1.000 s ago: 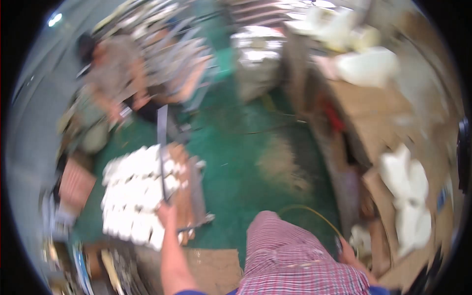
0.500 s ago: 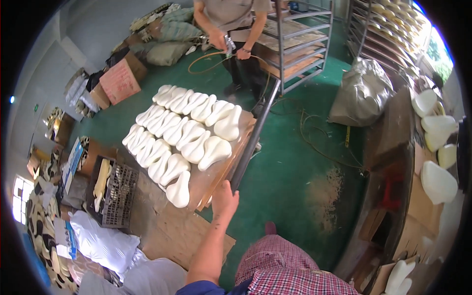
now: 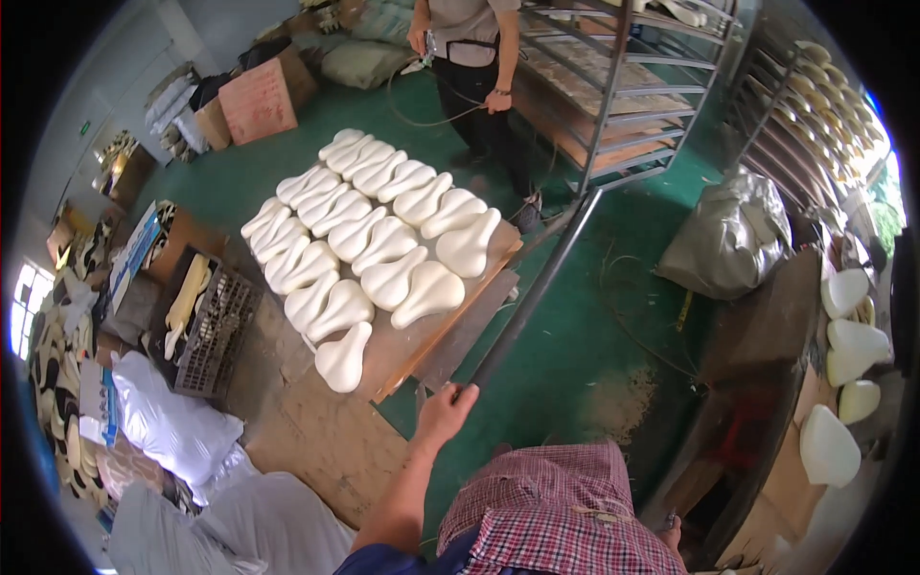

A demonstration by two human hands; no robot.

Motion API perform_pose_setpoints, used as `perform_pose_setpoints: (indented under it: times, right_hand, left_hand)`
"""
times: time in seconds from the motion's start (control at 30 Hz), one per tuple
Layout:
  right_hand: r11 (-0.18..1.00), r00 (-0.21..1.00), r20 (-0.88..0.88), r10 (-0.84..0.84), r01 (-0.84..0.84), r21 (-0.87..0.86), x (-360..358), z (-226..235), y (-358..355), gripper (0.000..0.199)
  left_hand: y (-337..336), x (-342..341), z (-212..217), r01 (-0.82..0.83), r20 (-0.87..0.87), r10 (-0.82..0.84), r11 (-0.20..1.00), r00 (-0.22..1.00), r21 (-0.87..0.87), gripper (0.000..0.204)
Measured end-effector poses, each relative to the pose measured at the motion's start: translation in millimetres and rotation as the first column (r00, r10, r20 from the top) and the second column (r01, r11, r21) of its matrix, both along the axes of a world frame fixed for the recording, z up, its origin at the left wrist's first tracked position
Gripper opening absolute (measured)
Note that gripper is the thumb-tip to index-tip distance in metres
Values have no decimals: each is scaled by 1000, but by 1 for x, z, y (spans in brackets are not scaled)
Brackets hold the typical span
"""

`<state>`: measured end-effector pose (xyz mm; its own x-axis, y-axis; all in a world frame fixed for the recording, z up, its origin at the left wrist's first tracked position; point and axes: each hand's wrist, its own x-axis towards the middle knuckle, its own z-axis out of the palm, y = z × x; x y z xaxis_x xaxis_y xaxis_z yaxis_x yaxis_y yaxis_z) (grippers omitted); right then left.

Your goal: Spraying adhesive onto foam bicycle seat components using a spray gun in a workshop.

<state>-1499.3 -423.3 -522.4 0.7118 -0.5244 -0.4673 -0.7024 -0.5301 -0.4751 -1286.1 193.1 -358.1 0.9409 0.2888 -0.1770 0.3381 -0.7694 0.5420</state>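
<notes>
The left hand (image 3: 441, 422) has its fingers (image 3: 462, 394) wrapped around the near end of a dark metal bar (image 3: 530, 299), which runs forward and rightward from them. The right hand (image 3: 669, 539), low at the frame's edge, is mostly cut off — whether its fingers grasp anything, I cannot tell. Just ahead-left of the left fingers, a brown board (image 3: 386, 353) carries rows of cream, pear-shaped pieces (image 3: 359, 237). Farther ahead, a metal rack (image 3: 610, 115) and a co-worker (image 3: 470, 57) stand near the bar's far end — both crowd that way. Leftward sits a dark crate (image 3: 218, 331); well rightward, a silvery sack (image 3: 724, 240) and a bench (image 3: 752, 331).
</notes>
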Motion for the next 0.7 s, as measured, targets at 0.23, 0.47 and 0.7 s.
perform_pose_setpoints:
  times: [0.23, 0.47, 0.7]
  right_hand:
    - [920, 986, 69, -152, 116, 374, 106, -119, -91, 48]
    - [910, 993, -93, 67, -23, 415, 294, -73, -87, 54]
    - [984, 873, -468, 136, -174, -39, 421, 25, 37, 62]
  left_hand:
    - [93, 95, -116, -511, -438, 516, -2, 736, -860, 45]
    - [128, 124, -277, -435, -697, 701, -586, 150, -683, 57]
    - [171, 89, -388, 185, -790, 579, -815, 204, -549, 53]
